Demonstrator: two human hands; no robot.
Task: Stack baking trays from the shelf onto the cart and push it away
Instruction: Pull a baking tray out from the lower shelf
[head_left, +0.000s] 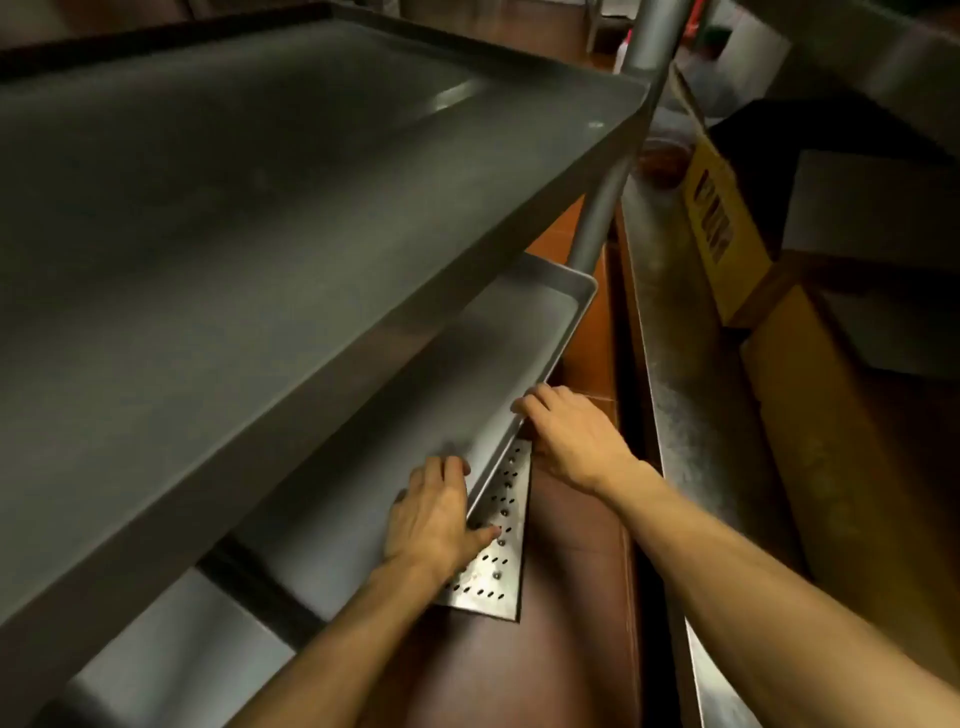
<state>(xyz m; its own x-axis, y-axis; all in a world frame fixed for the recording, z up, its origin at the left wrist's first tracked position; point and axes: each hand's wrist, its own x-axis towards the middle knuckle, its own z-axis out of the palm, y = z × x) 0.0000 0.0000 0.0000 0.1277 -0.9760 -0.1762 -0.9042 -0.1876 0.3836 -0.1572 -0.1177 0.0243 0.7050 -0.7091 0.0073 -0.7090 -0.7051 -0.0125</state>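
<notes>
A plain metal baking tray (498, 343) lies on the lower level of a steel cart, under the cart's wide top shelf (249, 208). Beneath it a perforated metal tray (501, 545) sticks out at the near edge. My left hand (436, 514) rests on the near rim of the plain tray, fingers on its inside and thumb on the perforated tray. My right hand (571, 431) grips the same rim a little farther along, fingers curled over the edge. Most of both trays is hidden by the top shelf.
A round steel post (623, 130) stands at the cart's far corner. To the right runs a long steel shelf edge (670, 415) with yellow and brown cardboard boxes (727, 223) behind it. Red-brown floor tiles (571, 597) fill the narrow gap between cart and shelf.
</notes>
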